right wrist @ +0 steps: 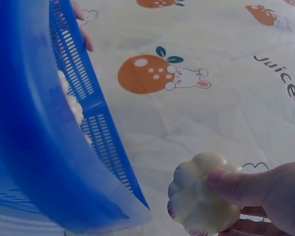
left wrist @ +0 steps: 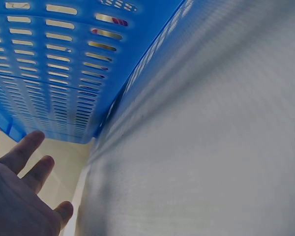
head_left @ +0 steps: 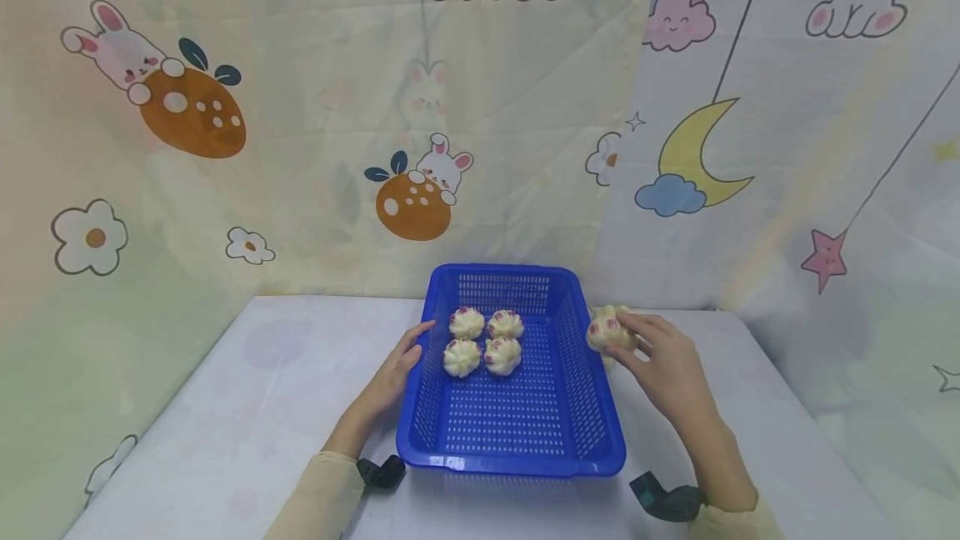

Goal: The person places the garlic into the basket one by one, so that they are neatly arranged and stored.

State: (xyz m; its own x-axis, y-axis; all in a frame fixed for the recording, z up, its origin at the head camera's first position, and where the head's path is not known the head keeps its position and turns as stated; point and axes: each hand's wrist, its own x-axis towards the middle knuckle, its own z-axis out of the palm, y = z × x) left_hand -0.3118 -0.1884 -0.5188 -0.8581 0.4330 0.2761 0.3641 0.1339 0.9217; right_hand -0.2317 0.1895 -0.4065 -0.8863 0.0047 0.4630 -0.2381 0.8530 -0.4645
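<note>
A blue plastic basket [head_left: 510,467] with slotted walls stands on the table. In its far left part lie several garlic bulbs [head_left: 503,356], cream with pink-purple streaks. My left hand [head_left: 392,373] is at the left rim, its fingertips against the basket's outer side; the left wrist view shows its fingers loosely spread beside the slotted wall [left wrist: 59,73]. Just outside the right rim, my right hand [head_left: 667,365] pinches another garlic bulb [right wrist: 201,191] between thumb and fingers. Behind it, more pale garlic [head_left: 609,309] shows in part, mostly hidden by the held bulb.
The white table [head_left: 300,407] runs back to a printed cloth [head_left: 315,148] with rabbits and strawberries, hanging close behind the basket. Dark wrist cameras, such as the right one [head_left: 666,498], sit on both forearms near the basket's front corners.
</note>
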